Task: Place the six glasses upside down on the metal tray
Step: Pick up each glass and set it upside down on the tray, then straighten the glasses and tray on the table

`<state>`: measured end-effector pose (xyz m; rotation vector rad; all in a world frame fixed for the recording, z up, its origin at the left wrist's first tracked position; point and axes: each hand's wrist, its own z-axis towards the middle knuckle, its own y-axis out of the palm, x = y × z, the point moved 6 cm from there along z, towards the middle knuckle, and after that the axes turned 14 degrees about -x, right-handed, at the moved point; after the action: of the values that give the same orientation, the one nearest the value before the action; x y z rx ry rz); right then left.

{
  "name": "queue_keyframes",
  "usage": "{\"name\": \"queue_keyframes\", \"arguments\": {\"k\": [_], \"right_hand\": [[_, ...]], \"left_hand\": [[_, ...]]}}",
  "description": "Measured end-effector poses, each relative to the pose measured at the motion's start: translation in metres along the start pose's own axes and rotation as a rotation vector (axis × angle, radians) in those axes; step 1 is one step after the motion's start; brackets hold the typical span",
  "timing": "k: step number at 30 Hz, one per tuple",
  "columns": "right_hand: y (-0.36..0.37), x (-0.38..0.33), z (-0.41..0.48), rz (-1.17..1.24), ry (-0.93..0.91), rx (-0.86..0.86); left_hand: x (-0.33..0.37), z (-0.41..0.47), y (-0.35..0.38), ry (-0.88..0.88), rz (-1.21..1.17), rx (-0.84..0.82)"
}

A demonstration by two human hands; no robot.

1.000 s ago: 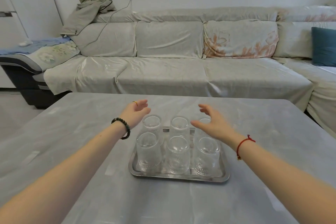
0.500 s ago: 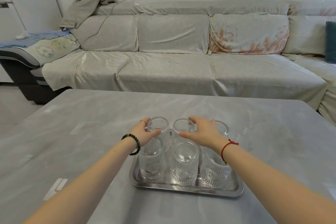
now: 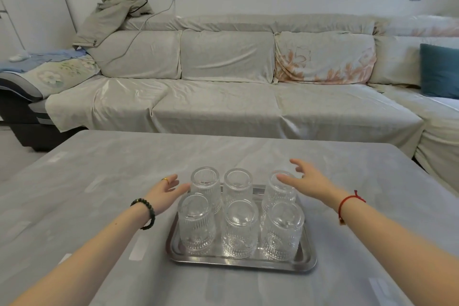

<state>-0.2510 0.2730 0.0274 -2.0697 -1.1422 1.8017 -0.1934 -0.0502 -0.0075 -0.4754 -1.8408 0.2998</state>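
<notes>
Glass tumblers point(image 3: 239, 228) inverted, axes vertical

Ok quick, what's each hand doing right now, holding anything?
Left hand: open, holding nothing, beside the back-left glass.
Right hand: open, holding nothing, over the back-right glass.

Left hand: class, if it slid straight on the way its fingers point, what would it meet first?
Most likely the back-left glass: the left hand lies open beside it, fingers almost touching its wall, though depth is unclear.
</notes>
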Motion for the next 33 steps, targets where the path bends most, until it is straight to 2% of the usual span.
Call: {"name": "queue_keyframes", "arguments": {"k": [2,5,14,22,29,33], "right_hand": [[0.011,0.012,-0.002,0.037,0.048,-0.061],[0.019,0.013,-0.001,0.067,0.028,-0.028],[0.034,0.003,0.008,0.062,-0.011,-0.049],[0.023,0.007,-0.038,0.275,-0.086,0.052],[0.076,0.053,-0.08,0.413,-0.179,-0.012],[0.089,0.055,-0.075,0.404,-0.197,0.097]], "left_hand": [[-0.003,-0.001,0.007,-0.011,-0.01,-0.042],[-0.001,0.001,0.022,-0.001,-0.006,-0.102],[0.0,-0.002,0.03,0.032,-0.013,-0.12],[-0.015,-0.032,0.025,0.096,-0.135,-0.064],[-0.042,-0.056,0.047,0.169,-0.088,-0.049],[-0.041,-0.056,0.051,0.186,-0.126,0.047]]}}
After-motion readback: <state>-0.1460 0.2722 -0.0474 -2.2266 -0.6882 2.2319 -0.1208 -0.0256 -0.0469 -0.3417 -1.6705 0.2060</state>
